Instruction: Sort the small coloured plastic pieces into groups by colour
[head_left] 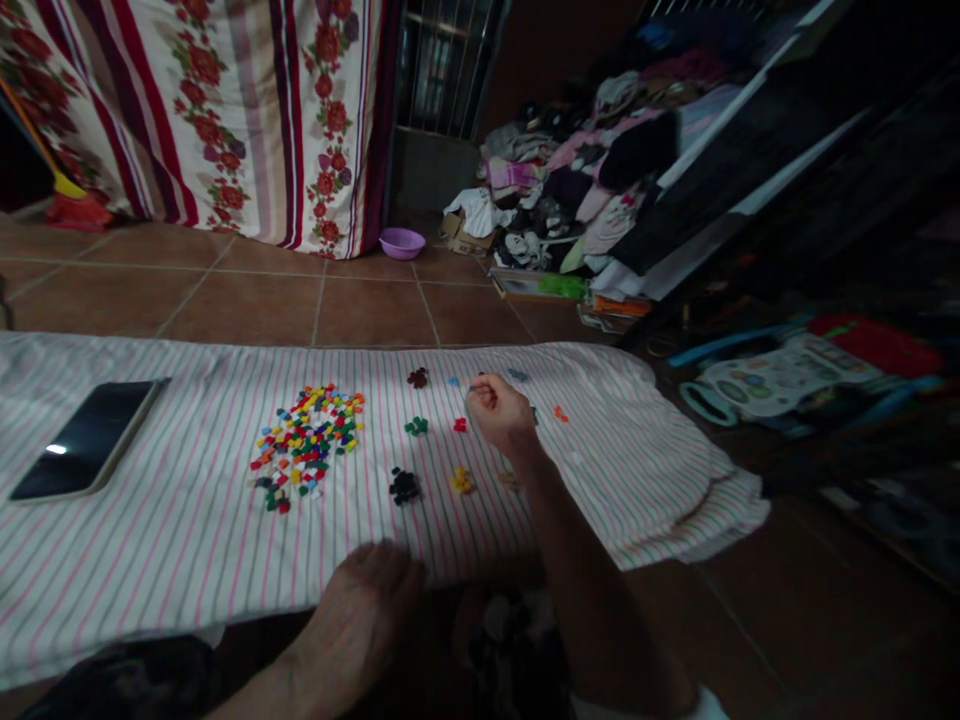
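Note:
A large heap of mixed colored pieces [307, 435] lies on the striped cloth. To its right are small single-color groups: brown [417, 378], green [416, 427], black [404, 486], red [460, 425], yellow [461, 481], beige [508, 480], light blue [453, 381], grey-blue [517, 374] and orange [561, 413]. My right hand [501, 410] is over the cloth between the light blue and orange groups, fingers pinched; what they hold, if anything, is too small to make out. My left hand [371, 600] rests at the cloth's near edge, fingers curled, their tips hidden.
A phone or tablet [86, 440] lies at the left on the striped cloth [195, 540]. Beyond it, the tiled floor holds a purple basin [402, 243], a red broom head [79, 210] and a pile of clothes [570, 180]. A floral curtain [262, 110] hangs behind.

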